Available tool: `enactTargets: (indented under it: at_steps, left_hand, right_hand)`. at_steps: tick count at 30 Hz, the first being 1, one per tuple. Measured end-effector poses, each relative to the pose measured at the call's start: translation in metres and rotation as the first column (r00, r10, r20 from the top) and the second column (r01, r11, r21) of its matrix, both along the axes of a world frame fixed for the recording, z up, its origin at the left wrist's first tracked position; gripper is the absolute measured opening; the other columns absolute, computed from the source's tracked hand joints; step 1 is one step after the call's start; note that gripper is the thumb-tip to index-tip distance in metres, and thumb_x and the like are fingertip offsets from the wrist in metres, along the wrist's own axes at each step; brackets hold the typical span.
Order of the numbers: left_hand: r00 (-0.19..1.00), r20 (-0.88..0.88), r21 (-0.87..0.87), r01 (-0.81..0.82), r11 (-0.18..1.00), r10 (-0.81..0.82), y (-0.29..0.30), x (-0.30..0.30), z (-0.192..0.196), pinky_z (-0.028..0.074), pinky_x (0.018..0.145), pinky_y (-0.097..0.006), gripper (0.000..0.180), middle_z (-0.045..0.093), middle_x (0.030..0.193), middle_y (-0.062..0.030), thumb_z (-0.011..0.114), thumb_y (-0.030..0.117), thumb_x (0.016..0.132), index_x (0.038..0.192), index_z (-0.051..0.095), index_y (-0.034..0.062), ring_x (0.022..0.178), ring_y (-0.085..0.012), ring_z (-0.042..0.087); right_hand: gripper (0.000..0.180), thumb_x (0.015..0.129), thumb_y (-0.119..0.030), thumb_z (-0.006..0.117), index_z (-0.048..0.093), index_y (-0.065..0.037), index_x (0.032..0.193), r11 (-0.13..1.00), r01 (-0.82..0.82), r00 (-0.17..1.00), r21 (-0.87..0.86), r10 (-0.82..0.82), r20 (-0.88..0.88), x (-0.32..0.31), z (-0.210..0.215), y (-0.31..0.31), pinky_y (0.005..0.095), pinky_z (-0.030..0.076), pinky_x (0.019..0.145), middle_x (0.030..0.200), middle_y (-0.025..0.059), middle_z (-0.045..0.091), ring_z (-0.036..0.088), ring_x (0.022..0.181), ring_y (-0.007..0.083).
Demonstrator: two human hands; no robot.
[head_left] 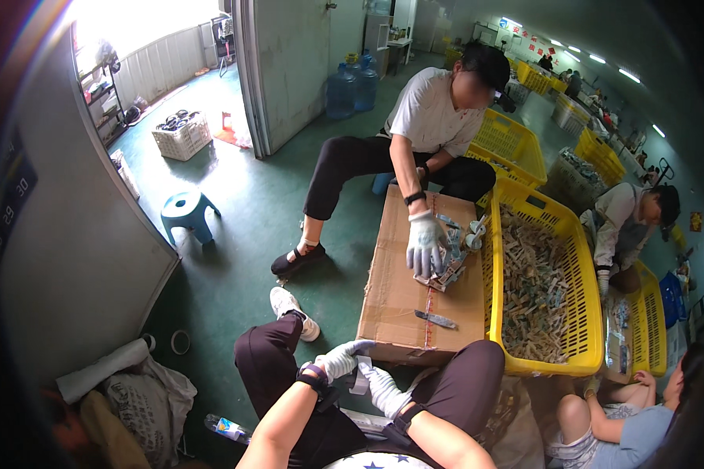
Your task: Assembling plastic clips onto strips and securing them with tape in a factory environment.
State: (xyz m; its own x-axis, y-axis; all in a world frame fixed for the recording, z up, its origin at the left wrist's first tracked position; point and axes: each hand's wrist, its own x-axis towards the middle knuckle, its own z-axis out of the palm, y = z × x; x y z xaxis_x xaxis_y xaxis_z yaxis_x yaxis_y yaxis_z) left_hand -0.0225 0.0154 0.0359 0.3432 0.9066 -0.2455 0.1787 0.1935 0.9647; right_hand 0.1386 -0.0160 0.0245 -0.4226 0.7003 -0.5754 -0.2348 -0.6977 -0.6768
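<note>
White-gloved L grip (339,361) & R grip (385,391) meet at a small pale flat piece (359,382) btwn them, prob. for two-handed steadiness; can't tell which is closed on it. Brown cardboard box (391,313) just ahead, prob. as worktop; yellow slatted plastic crate (592,293) fwd-right, likely for reach.

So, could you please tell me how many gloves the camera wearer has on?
2: one on the left hand, one on the right hand, both near the cardboard box. Neither is hidden.
</note>
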Motion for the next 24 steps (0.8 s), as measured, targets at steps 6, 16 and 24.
enactTargets:
  at_steps: [6, 16, 24]
  left_hand:
    - [0.998, 0.04, -0.07, 0.049, 0.996, -0.046, 0.002, 0.003, 0.005, 0.046, 0.088, -0.027, 0.036, 0.065, 0.101, -0.0015, 0.054, -0.007, 0.086, 0.118, 0.062, 0.0083, 0.095, -0.0121, 0.057]
    - [0.994, -0.018, 0.027, 0.104, 0.994, -0.104, 0.002, 0.002, -0.009, 0.047, 0.087, -0.026, 0.038, 0.067, 0.102, -0.0025, 0.056, -0.008, 0.085, 0.118, 0.063, 0.0098, 0.096, -0.0123, 0.059]
    - [0.976, 0.218, -0.247, 0.053, 0.968, 0.002, -0.001, 0.001, -0.029, 0.049, 0.083, -0.026, 0.045, 0.066, 0.096, -0.0016, 0.05, -0.017, 0.079, 0.115, 0.064, 0.0061, 0.089, -0.0115, 0.059]
  right_hand:
    - [0.029, 0.096, -0.029, 0.052, 0.06, -0.006, 0.112, 0.995, -0.022, 0.995, -0.093, 0.012, -0.102, 0.009, 0.004, 0.013, 0.0342, 0.053, 0.077, 0.101, 0.0066, 0.066, 0.064, 0.086, 0.0207]
    - [0.03, 0.096, -0.03, 0.052, 0.059, -0.007, 0.113, 0.987, -0.068, 0.976, -0.145, 0.036, -0.217, 0.01, -0.017, 0.015, 0.0302, 0.05, 0.08, 0.102, 0.004, 0.065, 0.062, 0.088, 0.0159]
    - [0.022, 0.09, -0.015, 0.062, 0.062, -0.008, 0.111, 0.986, -0.031, 0.999, 0.162, 0.023, 0.05, 0.003, -0.006, -0.018, 0.0253, 0.047, 0.077, 0.096, -0.0022, 0.063, 0.057, 0.084, 0.0097]
